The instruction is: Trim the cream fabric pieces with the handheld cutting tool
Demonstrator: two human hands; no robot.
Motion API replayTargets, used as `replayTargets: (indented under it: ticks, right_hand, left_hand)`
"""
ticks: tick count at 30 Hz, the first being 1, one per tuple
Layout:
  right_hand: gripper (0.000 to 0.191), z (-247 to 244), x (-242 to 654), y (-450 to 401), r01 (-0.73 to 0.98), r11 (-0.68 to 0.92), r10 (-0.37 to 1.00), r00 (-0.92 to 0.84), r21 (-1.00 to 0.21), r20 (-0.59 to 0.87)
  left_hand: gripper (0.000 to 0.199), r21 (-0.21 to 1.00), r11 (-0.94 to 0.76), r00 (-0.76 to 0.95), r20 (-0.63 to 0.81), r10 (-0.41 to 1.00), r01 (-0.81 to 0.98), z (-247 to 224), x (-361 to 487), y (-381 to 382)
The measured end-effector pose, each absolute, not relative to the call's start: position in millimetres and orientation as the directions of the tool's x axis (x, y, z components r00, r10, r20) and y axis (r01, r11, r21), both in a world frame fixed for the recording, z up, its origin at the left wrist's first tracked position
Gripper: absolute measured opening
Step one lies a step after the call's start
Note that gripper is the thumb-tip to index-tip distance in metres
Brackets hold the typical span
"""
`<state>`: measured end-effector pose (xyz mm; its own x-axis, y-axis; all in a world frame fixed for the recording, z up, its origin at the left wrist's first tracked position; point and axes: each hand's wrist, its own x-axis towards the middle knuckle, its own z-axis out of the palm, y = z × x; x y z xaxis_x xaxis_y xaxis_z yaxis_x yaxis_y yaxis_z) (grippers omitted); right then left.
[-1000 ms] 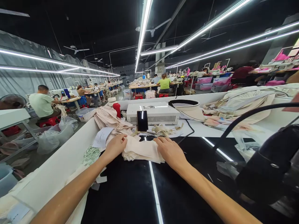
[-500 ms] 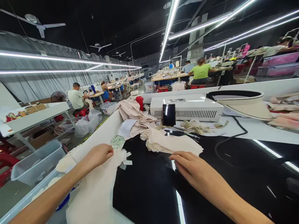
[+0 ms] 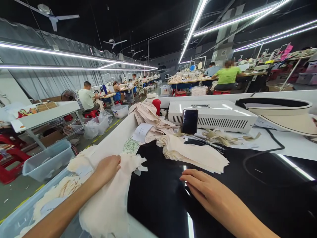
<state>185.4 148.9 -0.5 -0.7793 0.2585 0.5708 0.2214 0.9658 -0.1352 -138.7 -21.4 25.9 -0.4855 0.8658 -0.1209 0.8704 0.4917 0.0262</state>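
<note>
We saw our left hand (image 3: 109, 168) with its fingers curled against the cream cloth pieces (image 3: 106, 203), which lay along the left edge of the black tabletop (image 3: 158, 195); its fingertips were hidden, so we could not tell whether it pinched one layer, several or none. Our right hand (image 3: 208, 190) was loosely open and held nothing, out over the middle of the tabletop. Toward the far edge lay a fanned stack of cream fabric panels (image 3: 195, 153), apart from both hands. We judged that thin layers clinging together could come up in twos, and that a careless pull could slip cloth over the left edge toward the plastic bin (image 3: 11, 228) or drag along the loose paper tags (image 3: 142, 168) and the green elastic cords (image 3: 131, 146).
</note>
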Motion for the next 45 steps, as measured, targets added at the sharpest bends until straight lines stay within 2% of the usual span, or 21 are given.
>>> replayTargets:
  ticks: [3, 7, 12, 15, 18, 19, 21, 23, 24, 28, 30, 33, 36, 39, 41, 45]
  right_hand:
    - [0.037, -1.9, 184.4, 144.0, 0.221, 0.967, 0.256, -0.812, -0.13, 0.525]
    - [0.038, -4.1, 184.7, 139.4, 0.233, 0.961, 0.277, -0.845, -0.152, 0.458]
    - [0.04, -4.0, 183.5, 133.6, 0.244, 0.939, 0.324, -0.865, -0.242, 0.383]
    - [0.036, -0.5, 181.2, 125.1, 0.246, 0.887, 0.394, -0.844, -0.39, 0.365]
    - [0.031, 7.8, 176.9, 112.4, 0.247, 0.719, 0.551, -0.772, -0.65, 0.316]
    - [0.039, 11.6, 175.1, 107.9, 0.232, 0.636, 0.603, -0.745, -0.736, 0.286]
    - [0.066, 19.8, 171.6, 99.3, 0.164, 0.468, 0.663, -0.715, -0.869, 0.222]
    - [0.087, 27.1, 168.9, 91.7, 0.064, 0.328, 0.644, -0.745, -0.943, 0.174]
    - [0.088, 29.6, 168.1, 88.3, 0.014, 0.262, 0.601, -0.784, -0.965, 0.152]
    - [0.056, 30.5, 169.1, 77.0, -0.079, -0.078, 0.339, -0.939, -0.994, 0.048]
    - [0.047, 28.2, 172.2, 73.3, -0.088, -0.2, 0.316, -0.948, -0.976, 0.021]
    - [0.044, 28.0, 178.4, 71.6, -0.117, -0.208, 0.403, -0.915, -0.971, 0.024]
    - [0.04, 30.1, 183.9, 73.6, -0.093, -0.182, 0.454, -0.891, -0.979, 0.001]
    - [0.042, 26.3, 186.9, 75.5, -0.071, -0.188, 0.471, -0.882, -0.98, -0.026]
    - [0.05, 18.9, 187.7, 75.4, -0.055, -0.202, 0.464, -0.885, -0.978, -0.046]
    - [0.061, 1.0, 188.1, 72.5, 0.1, -0.21, 0.44, -0.879, -0.973, -0.185]
  left_hand:
    - [0.031, 0.039, 0.477, -0.473, -0.074, 0.878, 0.878, 24.1, -137.5, -21.9]
    - [0.012, 0.098, 0.451, -0.455, 0.026, 0.89, 0.887, 29.4, -133.3, -24.5]
    - [0.031, 0.282, 0.378, -0.431, 0.155, 0.889, 0.882, 42.9, -129.9, -24.2]
    - [0.037, 0.429, 0.263, -0.376, 0.202, 0.905, 0.864, 54.4, -118.8, -23.6]
    - [0.041, 0.554, 0.13, -0.298, 0.225, 0.928, 0.822, 65.4, -94.3, -25.0]
    - [0.042, 0.605, 0.074, -0.265, 0.232, 0.936, 0.792, 68.4, -84.2, -25.3]
    - [0.044, 0.827, -0.111, -0.14, 0.222, 0.965, 0.552, 72.8, -63.6, -24.1]
    - [0.045, 0.929, -0.178, -0.008, 0.191, 0.982, 0.324, 75.5, -45.2, -20.1]
    - [0.045, 0.953, -0.186, 0.052, 0.179, 0.983, 0.24, 76.3, -37.4, -17.2]
    - [0.046, 0.984, -0.145, 0.125, 0.132, 0.983, 0.1, 76.3, -15.8, -4.4]
    - [0.048, 0.992, -0.058, 0.075, 0.05, 0.996, 0.11, 72.9, -9.6, 0.5]
    - [0.051, 0.982, 0.107, -0.025, -0.104, 0.994, 0.158, 63.1, -4.2, 5.6]
    - [0.054, 0.964, 0.197, -0.026, -0.196, 0.98, 0.178, 52.9, -1.2, 9.0]
    - [0.056, 0.96, 0.213, -0.006, -0.215, 0.977, 0.182, 48.8, 2.0, 11.2]
    - [0.057, 0.961, 0.205, -0.011, -0.206, 0.978, 0.188, 49.8, 4.6, 12.4]
    - [0.057, 0.96, 0.177, -0.015, -0.178, 0.984, 0.217, 52.7, 9.1, 15.5]
